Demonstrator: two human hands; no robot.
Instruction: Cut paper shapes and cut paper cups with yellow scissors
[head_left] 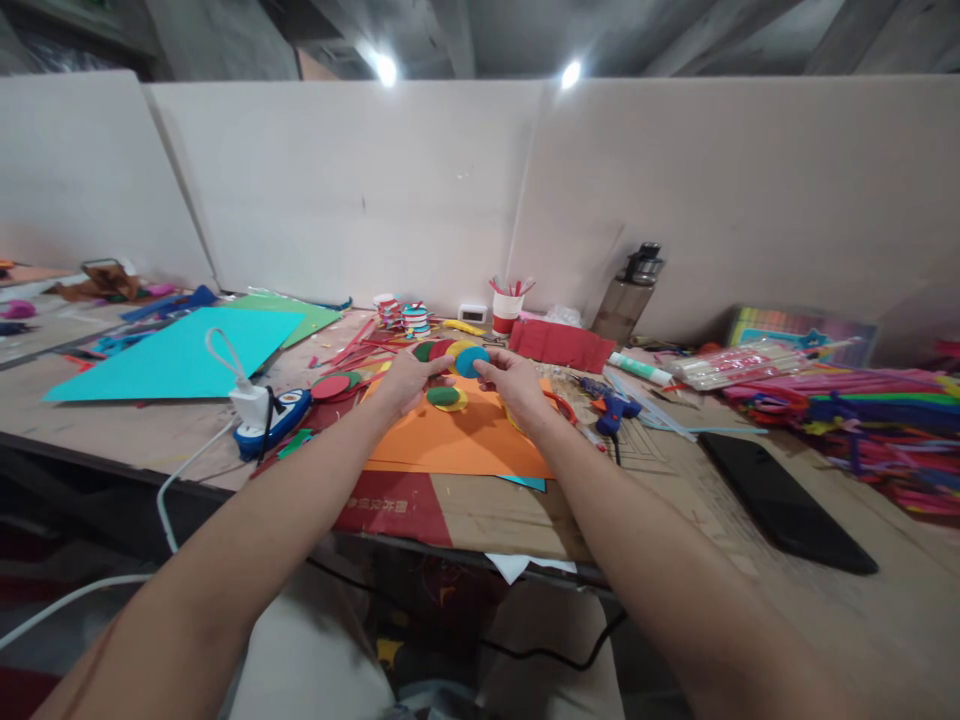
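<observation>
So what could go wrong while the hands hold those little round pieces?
The left hand and right hand hold the blue circle between them above the orange paper; a slip might drop it among the red scraps. The glue gun lies close to the right wrist; if hot, it could burn. The white cable hangs off the table edge and might snag.

A turquoise paper sheet (180,355) lies at nine o'clock on the table (465,510), with a green sheet (296,315) just behind it. A white plug sits in a blue power strip (271,420) near the front edge. At twelve o'clock stands a red-and-white cup (507,310) of sticks, a dark bottle (628,290) at one o'clock. A blue glue gun (611,408) lies at two o'clock, a black phone (784,490) at four, and bright pipe cleaners (874,415) are heaped at three.
</observation>
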